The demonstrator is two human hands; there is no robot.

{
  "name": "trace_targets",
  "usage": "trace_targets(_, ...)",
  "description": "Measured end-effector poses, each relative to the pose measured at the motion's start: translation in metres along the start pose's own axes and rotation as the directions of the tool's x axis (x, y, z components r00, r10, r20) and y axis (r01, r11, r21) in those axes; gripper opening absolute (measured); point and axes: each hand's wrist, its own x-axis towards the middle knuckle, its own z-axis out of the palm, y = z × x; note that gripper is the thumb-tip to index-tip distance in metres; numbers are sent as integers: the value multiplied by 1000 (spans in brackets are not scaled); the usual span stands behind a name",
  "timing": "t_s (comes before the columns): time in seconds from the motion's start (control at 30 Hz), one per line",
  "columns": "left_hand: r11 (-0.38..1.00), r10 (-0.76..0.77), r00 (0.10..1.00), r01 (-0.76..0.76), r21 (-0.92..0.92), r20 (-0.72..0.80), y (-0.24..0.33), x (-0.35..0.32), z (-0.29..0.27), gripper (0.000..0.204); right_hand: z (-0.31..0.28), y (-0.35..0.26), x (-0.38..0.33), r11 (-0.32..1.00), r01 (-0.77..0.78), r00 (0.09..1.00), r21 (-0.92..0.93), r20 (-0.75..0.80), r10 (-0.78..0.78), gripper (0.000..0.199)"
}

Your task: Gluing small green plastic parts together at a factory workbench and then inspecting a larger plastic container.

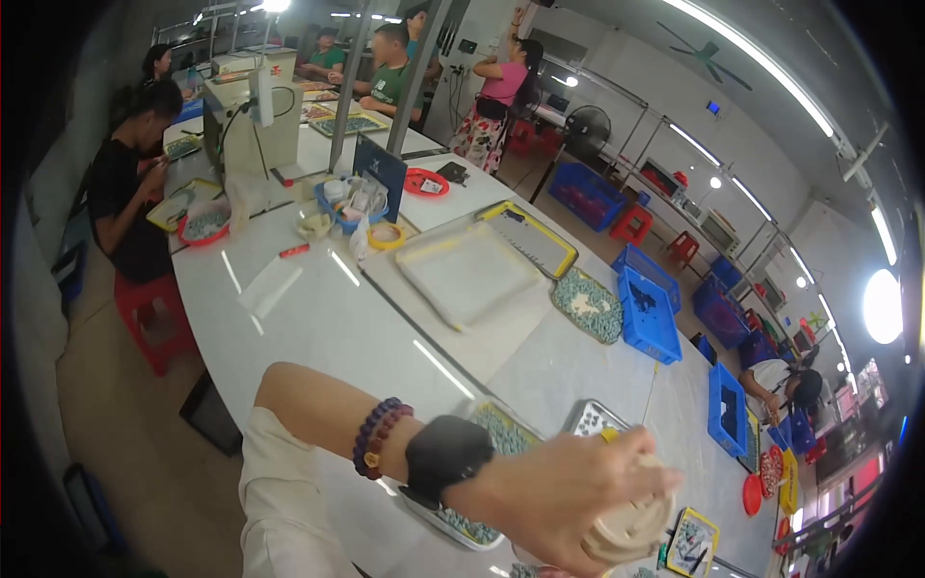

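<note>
Nearest, left hand (564, 501) clenched around a beige tape roll (631, 528), held up above the white table (337, 328). Right hand not visible, so grip impossible to tell. Just beneath, tray of small greenish pieces (501, 433), apparently unsealed yet. Farther, empty white tray (467, 270), blue bins (647, 313), seated workers busy.

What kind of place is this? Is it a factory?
It looks like a small workshop or factory for sorting or assembling tiny parts. A long white table holds trays of small pieces, blue plastic crates stand beside it, and other people sit working along it.
</note>
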Motion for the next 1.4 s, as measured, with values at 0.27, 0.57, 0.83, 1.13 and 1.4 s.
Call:
trace_targets(0.27, 991, 34, 952, 7, -133, 305, 85, 28, 175, 84, -82, 95, -193, 982, -68, 995, 176, 80, 55, 82)
trace_targets(0.57, 993, 102, 829, -49, -110, 549, 158, 58, 259, 90, -86, 131, -288, 940, 11, 999, 341, 46, -29, 82)
trace_targets(0.83, 973, 128, 838, -3, -230, 530, 158, 31, 269, 68, -68, 123, -323, 939, 13, 998, 344, 46, -30, 81)
trace_targets(1.13, 776, -3, 793, 387, -499, 610, 159, 8, 258, 42, -40, 95, -342, 959, 2, 1000, 283, 20, -8, 80)
trace_targets(1.4, 669, 109, 737, 442, -597, 667, 152, -10, 243, 64, -35, 86, -317, 969, 41, 998, 245, 28, -49, 79)
